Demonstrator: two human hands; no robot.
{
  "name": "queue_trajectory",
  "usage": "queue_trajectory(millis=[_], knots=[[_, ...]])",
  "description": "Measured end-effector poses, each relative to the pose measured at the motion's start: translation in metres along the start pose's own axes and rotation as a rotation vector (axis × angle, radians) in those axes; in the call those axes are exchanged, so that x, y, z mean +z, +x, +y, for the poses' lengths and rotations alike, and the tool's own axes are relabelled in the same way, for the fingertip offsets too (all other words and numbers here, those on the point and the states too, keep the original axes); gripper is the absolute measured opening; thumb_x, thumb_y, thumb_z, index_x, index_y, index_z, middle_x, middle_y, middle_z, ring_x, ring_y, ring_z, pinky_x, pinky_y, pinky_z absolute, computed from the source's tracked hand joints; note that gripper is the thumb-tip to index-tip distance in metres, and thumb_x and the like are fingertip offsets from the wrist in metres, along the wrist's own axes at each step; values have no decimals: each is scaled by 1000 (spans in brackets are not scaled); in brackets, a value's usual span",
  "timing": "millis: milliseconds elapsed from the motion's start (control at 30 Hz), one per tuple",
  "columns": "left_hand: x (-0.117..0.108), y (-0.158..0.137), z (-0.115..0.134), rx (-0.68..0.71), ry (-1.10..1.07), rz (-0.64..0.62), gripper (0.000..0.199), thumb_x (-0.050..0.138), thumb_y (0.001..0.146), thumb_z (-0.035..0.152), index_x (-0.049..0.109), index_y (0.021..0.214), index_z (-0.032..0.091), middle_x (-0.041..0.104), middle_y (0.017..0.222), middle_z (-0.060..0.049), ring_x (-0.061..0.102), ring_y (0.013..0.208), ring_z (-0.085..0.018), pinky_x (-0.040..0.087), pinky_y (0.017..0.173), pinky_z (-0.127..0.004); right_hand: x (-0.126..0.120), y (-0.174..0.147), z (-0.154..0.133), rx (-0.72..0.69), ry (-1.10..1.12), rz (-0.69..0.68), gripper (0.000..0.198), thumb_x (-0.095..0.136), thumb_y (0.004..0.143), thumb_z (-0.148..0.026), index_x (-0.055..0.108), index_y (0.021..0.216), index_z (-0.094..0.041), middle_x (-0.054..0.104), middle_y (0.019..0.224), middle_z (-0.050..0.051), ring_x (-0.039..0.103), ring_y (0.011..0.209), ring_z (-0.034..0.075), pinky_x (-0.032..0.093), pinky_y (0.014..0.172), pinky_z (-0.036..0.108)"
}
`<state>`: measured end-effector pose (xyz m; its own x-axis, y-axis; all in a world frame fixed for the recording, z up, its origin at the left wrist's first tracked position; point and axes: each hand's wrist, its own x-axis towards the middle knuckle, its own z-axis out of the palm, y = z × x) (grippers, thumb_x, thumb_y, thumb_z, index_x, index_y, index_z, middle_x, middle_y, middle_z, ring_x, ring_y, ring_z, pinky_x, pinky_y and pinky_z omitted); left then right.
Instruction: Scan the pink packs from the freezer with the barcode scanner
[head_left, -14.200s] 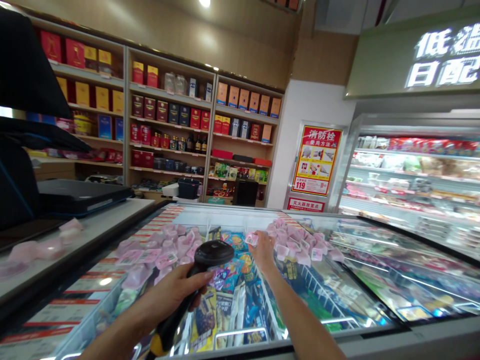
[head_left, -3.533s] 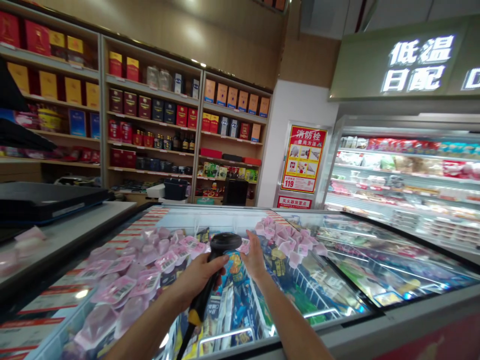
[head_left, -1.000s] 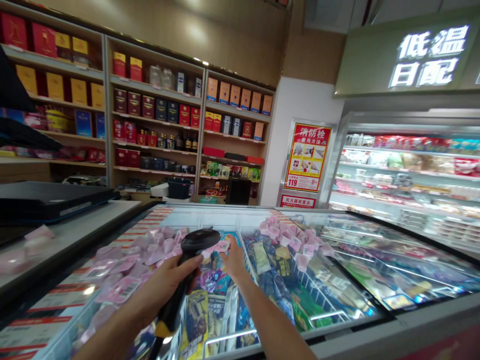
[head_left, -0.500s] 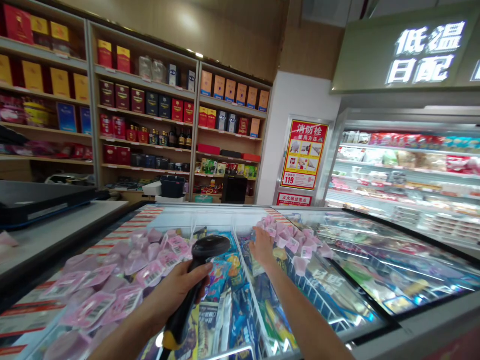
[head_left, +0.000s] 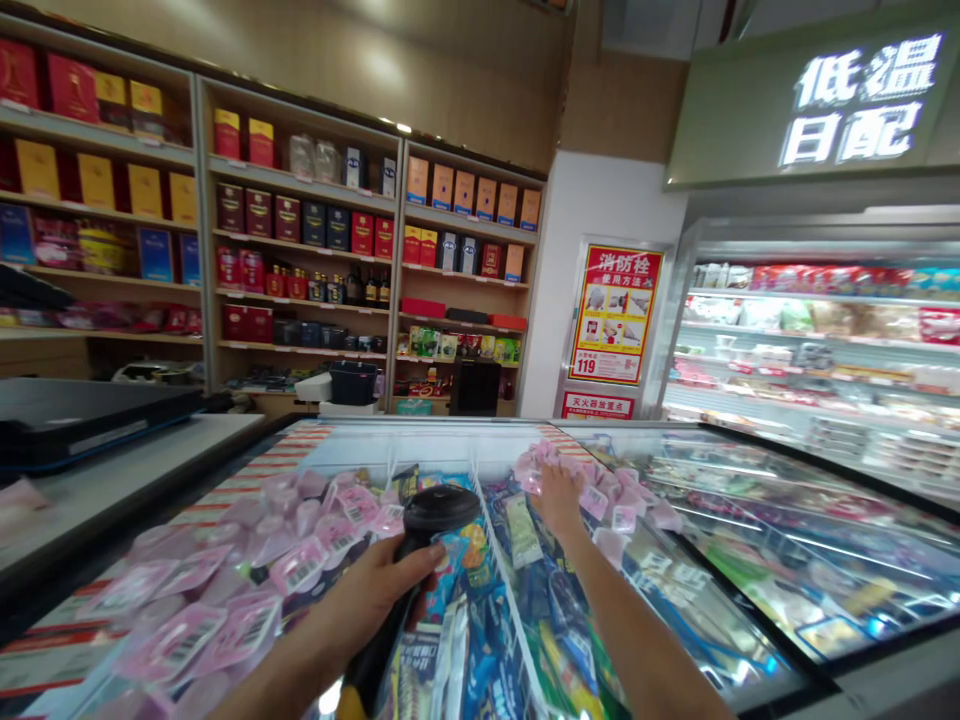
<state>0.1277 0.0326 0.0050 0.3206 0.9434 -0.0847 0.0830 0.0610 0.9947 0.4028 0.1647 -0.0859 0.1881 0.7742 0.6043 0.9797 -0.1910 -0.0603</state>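
Note:
My left hand (head_left: 382, 590) is wrapped around the handle of a black barcode scanner (head_left: 441, 508), its head pointing away from me above the freezer. To the right, my right hand (head_left: 559, 492) reaches across to a pile of pink plastic cups (head_left: 619, 490) on the freezer glass. Its fingers lie apart over the nearest cups and seem to touch them; the fingertips are partly lost among the cups. A larger spread of pink cups (head_left: 300, 520), several with barcode labels facing up, lies left of the scanner.
Below lies a chest freezer with colourful bagged frozen goods (head_left: 465, 620) and a white wire divider (head_left: 499, 560). A black flat device (head_left: 82, 420) rests on the counter at left. Behind stand shelves of boxed bottles (head_left: 300, 220); a lit refrigerated display (head_left: 825, 350) is at right.
My right hand has moved forward and right, from beside the far pile onto its cups. The left hand still holds the scanner. The view has shifted slightly.

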Motion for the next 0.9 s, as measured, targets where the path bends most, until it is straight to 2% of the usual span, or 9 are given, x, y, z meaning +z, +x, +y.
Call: queue_trajectory(millis=[167,367,600,767,900], knots=[[0,-12,6,8,3,-36,26,56,63,42,47,59,18,50,44,6,44,40,-8,31,43,-20,-2,-23,-23,-140,270,152,54,46,62,-11,37,115,-16,51,107,9,43,102,20,24,90,37],[-11,-24,5,26,51,-14,31,53,63,46,48,55,17,49,41,5,42,40,-9,31,45,-21,-4,-40,-65,-256,453,210,66,44,57,-9,29,121,-14,52,100,8,46,96,19,30,86,35],[-25,-36,6,54,53,-15,34,50,65,50,48,57,17,49,42,5,41,40,-8,29,43,-20,-15,-50,-97,-222,515,70,67,45,59,-11,28,123,-15,50,107,9,44,102,20,29,90,36],[-32,-34,2,89,40,57,32,53,63,48,47,55,17,48,39,5,41,39,-9,30,44,-21,-7,-52,-120,-41,571,-75,49,45,65,-16,42,114,-16,51,108,9,46,102,21,34,87,34],[-40,-28,-1,74,47,38,31,54,63,47,49,55,17,51,41,5,43,41,-9,32,43,-21,-1,-52,-142,-74,600,-129,37,42,69,-14,49,106,-14,53,106,9,46,103,20,34,89,32]])
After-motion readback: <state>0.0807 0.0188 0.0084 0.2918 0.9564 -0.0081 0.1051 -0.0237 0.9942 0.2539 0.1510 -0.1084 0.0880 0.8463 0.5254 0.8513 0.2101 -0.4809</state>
